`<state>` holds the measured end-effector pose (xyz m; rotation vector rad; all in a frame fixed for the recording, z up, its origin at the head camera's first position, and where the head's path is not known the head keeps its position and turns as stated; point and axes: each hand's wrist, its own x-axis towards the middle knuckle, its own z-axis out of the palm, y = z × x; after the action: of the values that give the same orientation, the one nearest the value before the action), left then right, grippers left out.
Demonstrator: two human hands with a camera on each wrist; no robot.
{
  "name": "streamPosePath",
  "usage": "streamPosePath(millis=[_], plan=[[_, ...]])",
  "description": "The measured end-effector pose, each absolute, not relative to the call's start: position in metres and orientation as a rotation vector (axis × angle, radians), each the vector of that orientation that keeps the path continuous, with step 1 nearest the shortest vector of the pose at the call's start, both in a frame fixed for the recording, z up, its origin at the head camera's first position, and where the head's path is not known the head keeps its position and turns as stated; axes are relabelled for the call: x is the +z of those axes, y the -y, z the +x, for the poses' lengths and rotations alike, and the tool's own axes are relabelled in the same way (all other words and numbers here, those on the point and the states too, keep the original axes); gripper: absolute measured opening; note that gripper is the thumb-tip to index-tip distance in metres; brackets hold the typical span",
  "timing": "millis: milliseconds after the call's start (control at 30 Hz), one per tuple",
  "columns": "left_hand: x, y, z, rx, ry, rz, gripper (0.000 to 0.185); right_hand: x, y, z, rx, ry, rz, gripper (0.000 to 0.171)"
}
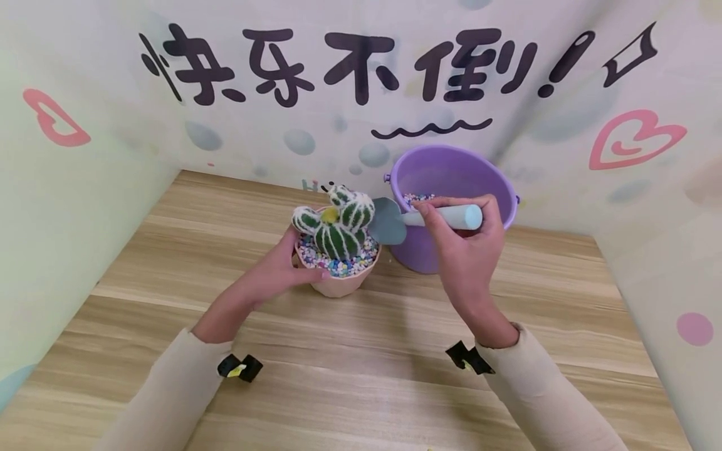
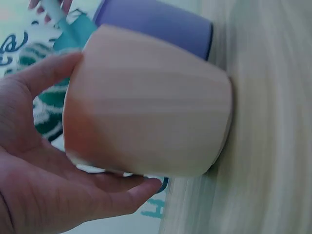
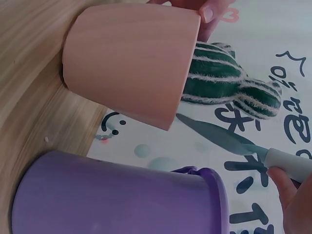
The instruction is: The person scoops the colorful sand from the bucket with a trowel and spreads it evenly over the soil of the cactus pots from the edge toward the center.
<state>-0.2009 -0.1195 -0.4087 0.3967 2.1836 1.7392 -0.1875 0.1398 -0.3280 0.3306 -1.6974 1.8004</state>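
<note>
My left hand (image 1: 269, 274) holds a pale pink flowerpot (image 1: 337, 287) at its rim, thumb on the near side and fingers round the left. In the pot stands a green toy cactus (image 1: 336, 243) with white fuzzy ribs and a yellow tuft, amid small multicoloured pebbles (image 1: 343, 269). My right hand (image 1: 472, 260) grips the light blue handle of a small trowel (image 1: 388, 220). Its grey-blue blade reaches left to the pot's rim beside the cactus; the right wrist view shows the blade's tip (image 3: 187, 119) right at that rim. No pebbles show on the blade.
A purple bucket (image 1: 414, 254) stands on the wooden table (image 1: 338, 382) right of the pot, partly behind my right hand, with more small pebbles (image 1: 418, 199) inside. A printed cloth wall (image 1: 254, 144) rises close behind; pale walls flank both sides.
</note>
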Motion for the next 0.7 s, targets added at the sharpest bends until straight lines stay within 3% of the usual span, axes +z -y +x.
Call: streamPosePath(millis=[333, 567, 700], plan=[[-0.414, 0.098, -0.184, 1.718, -2.501, 0.361, 0.1, -0.319, -0.158, -0.203, 1.972, 1.537, 0.246, 0.029], [-0.413, 0.083, -0.178, 1.627, -2.636, 0.109, 0.12, -0.313, -0.171, -0.217, 2.062, 1.411, 0.131, 0.029], [-0.411, 0.082, -0.179, 1.609, -2.625, 0.089, 0.121, -0.309, -0.176, -0.223, 2.092, 1.393, 0.097, 0.029]])
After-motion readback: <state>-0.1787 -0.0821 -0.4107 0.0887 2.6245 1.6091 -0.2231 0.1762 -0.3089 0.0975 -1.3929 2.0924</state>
